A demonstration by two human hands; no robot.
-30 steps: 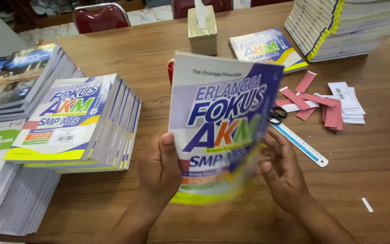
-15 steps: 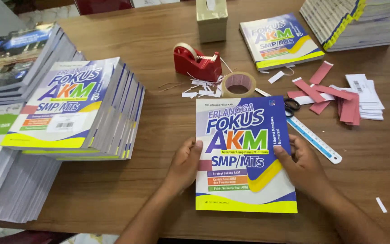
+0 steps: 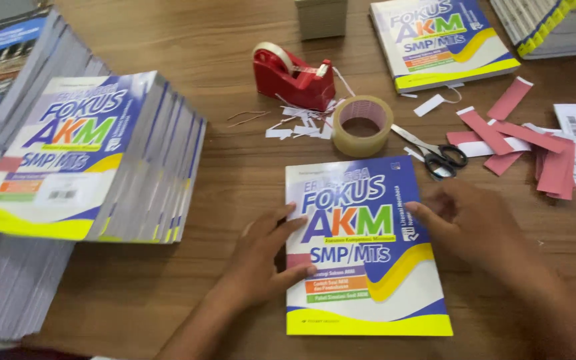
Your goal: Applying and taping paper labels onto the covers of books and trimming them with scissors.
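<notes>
Got a red tape dispenser (image 3: 295, 78) sitting on my wooden worktop (image 3: 188, 40), with a roll of clear tape (image 3: 362, 125) just beside it and paper scraps (image 3: 301, 123) between them. Scissors (image 3: 435, 155) lie right of the roll, near pink paper strips (image 3: 528, 137). Big stack of books (image 3: 101, 160) on the left, another book (image 3: 441, 40) at the back.

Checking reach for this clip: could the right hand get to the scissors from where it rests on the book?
Probably yes. The right hand lies on the book's right edge, and the scissors lie just beyond it on bare table, handles toward the hand. Nothing stands between them; the tape roll sits off to the side.
</notes>
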